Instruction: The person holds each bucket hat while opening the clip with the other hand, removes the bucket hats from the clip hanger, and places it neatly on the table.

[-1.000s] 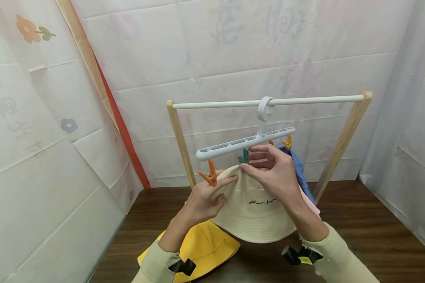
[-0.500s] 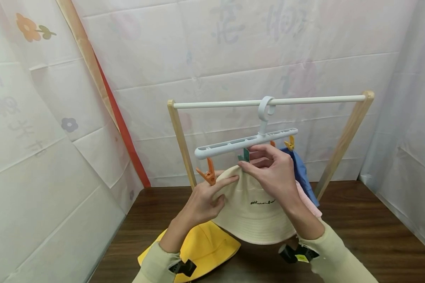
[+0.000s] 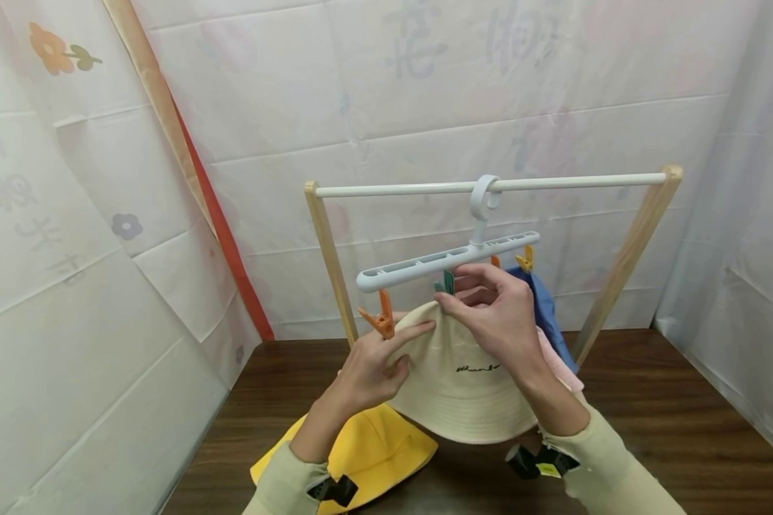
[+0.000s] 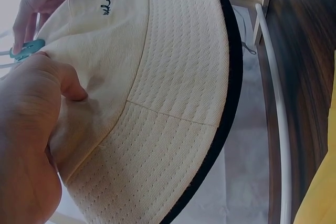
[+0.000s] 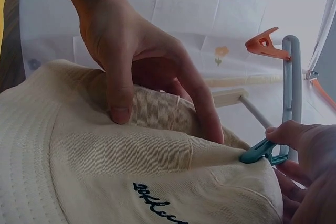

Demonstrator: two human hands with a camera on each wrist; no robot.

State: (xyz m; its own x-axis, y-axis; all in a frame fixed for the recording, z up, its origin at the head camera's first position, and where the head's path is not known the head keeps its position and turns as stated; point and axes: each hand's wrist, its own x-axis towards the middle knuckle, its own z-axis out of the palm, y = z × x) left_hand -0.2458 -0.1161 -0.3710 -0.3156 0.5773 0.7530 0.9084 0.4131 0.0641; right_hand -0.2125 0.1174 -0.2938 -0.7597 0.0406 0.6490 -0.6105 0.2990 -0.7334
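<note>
A cream bucket hat (image 3: 457, 408) with dark script on its crown hangs below a pale grey hanger (image 3: 412, 270). My left hand (image 3: 370, 368) holds the crown from the left, its thumb (image 5: 120, 98) on the front cloth and other fingers partly hidden behind. At the top of the crown, my right hand (image 3: 505, 315) pinches a green clothespin (image 5: 257, 151) whose jaws sit over a fold of the hat. The left wrist view shows the hat's dark underside along the brim edge. An orange clothespin (image 3: 382, 319) dangles from the hanger's left end, beside my left hand.
The hanger hooks over the white rail (image 3: 393, 190) of a wooden-legged rack. Behind the right hand hang a blue cloth item (image 3: 546, 311) under a yellow clothespin (image 3: 525, 259) and a pink one (image 3: 559, 363). A yellow hat (image 3: 380, 454) lies on the dark wood table (image 3: 676, 429).
The hanger has rocked slightly, its left end rising a little and then dropping back. Both hands keep their places on the hat and the green clothespin.
</note>
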